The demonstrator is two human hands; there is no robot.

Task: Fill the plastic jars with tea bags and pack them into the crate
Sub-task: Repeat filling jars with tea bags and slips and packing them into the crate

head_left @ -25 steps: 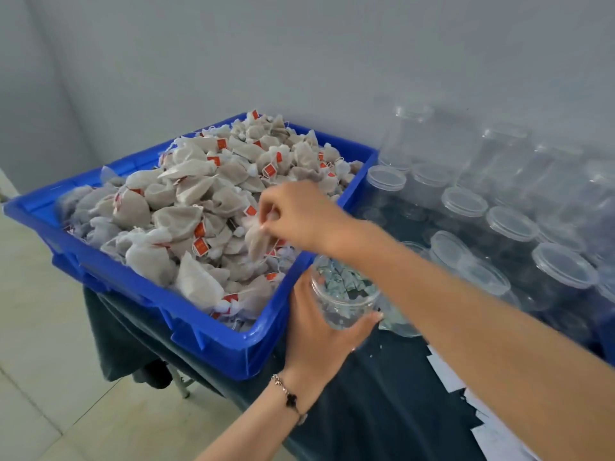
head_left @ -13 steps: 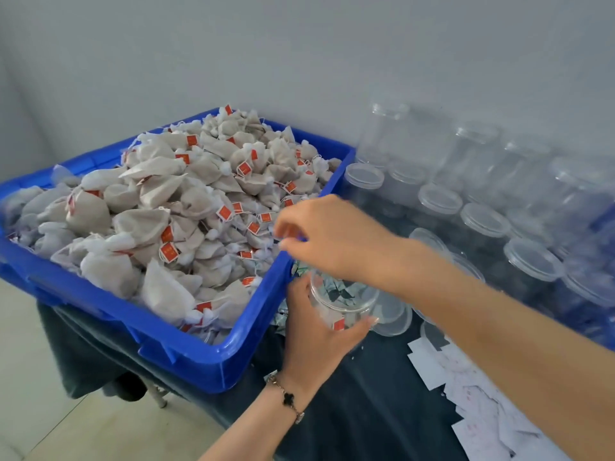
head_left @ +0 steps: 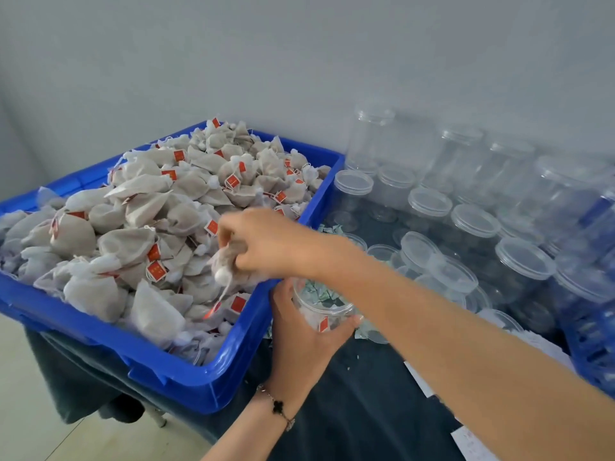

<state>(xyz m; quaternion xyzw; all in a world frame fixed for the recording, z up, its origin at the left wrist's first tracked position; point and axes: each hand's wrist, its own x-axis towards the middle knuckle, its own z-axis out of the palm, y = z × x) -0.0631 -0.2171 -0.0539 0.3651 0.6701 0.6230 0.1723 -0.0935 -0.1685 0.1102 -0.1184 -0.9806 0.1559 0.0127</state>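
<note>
Grey wall (head_left: 299, 61), pale floor (head_left: 30, 410). Table (head_left: 366, 410), dark cloth. Blue bin (head_left: 186, 377), left, heaped with tea bags (head_left: 139, 234). Lidded clear jars (head_left: 472, 224), right, against wall. Blue crate (head_left: 592, 361), far right edge. Left hand (head_left: 299, 337) grips open jar (head_left: 322, 307) beside bin. Right hand (head_left: 266, 241) pinches one bag (head_left: 226, 261) over bin's corner.

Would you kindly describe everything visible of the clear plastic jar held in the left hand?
The clear round plastic jar stands roughly upright, lidless, just right of the blue plastic crate's near corner, over the dark tablecloth. The left hand wraps around its wall. Inside, a red tag and pale contents show; how full it is cannot be told.
</note>
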